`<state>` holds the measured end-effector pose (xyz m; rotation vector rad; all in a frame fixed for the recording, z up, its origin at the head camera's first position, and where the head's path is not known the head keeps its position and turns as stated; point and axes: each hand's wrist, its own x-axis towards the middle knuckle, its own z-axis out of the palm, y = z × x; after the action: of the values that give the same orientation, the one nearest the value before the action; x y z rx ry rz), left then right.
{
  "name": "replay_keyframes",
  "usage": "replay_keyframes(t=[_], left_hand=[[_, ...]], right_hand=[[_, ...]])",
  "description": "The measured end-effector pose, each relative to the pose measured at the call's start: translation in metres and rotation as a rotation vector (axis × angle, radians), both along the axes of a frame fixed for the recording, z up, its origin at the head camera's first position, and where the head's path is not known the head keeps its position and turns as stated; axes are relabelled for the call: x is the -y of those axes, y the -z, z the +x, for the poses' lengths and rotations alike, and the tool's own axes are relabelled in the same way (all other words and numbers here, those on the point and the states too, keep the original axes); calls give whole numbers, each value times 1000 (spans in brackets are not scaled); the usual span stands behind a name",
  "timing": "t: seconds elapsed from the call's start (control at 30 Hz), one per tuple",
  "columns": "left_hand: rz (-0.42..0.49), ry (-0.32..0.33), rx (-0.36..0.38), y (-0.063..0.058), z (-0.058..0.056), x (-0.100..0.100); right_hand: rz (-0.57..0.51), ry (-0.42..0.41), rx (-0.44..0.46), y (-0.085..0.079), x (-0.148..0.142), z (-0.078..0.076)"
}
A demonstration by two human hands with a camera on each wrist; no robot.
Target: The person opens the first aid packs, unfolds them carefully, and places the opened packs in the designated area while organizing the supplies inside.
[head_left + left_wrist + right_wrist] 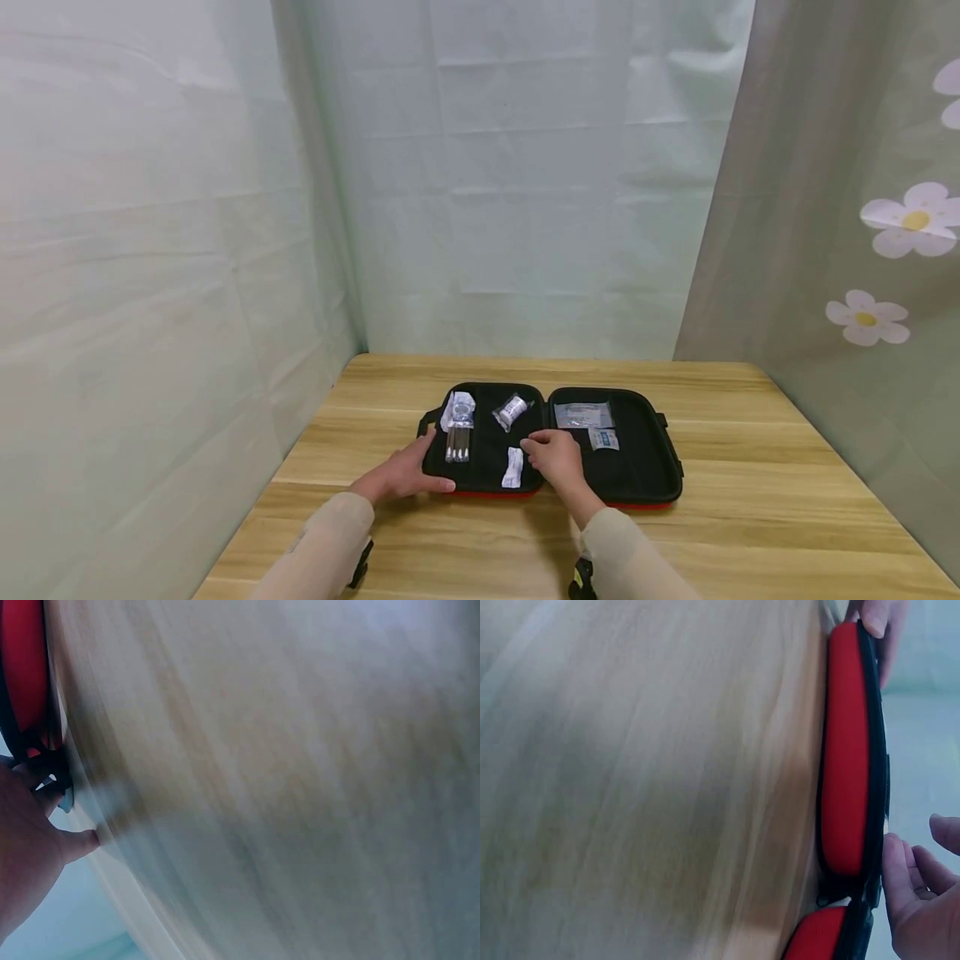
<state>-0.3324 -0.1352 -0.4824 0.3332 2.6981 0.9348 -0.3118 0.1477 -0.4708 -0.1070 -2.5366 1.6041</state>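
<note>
A zip case (491,477), red outside and black inside, lies unfolded on the table. My left hand (408,468) grips its left side by the carry handle, thumb on the front rim. My right hand (555,457) is over the middle hinge with fingers bent, fingertips right at the rim, and nothing shows between them. Just left of those fingertips lies a small white packet (513,468). A wrapped bandage roll (513,411) sits behind it. Along the left stands a clear pouch (461,410) above several slim dark sticks with pale tips (457,444).
In the right half of the case lie a flat clear packet (583,415) and a small blue-and-white sachet (603,439). The wooden table (757,500) extends around the case. Pale curtains (525,250) hang behind it and at both sides.
</note>
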Motion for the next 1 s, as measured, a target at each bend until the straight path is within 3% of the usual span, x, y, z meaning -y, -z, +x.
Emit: replay_keyframes(t=[0.4,1.0], left_hand=[[1,5,-5,2,0,0],[-15,1,-12,6,-2,0]], right_hand=[[142,-23,-72,4,17,2],[156,-69,-58,13,31,-13]])
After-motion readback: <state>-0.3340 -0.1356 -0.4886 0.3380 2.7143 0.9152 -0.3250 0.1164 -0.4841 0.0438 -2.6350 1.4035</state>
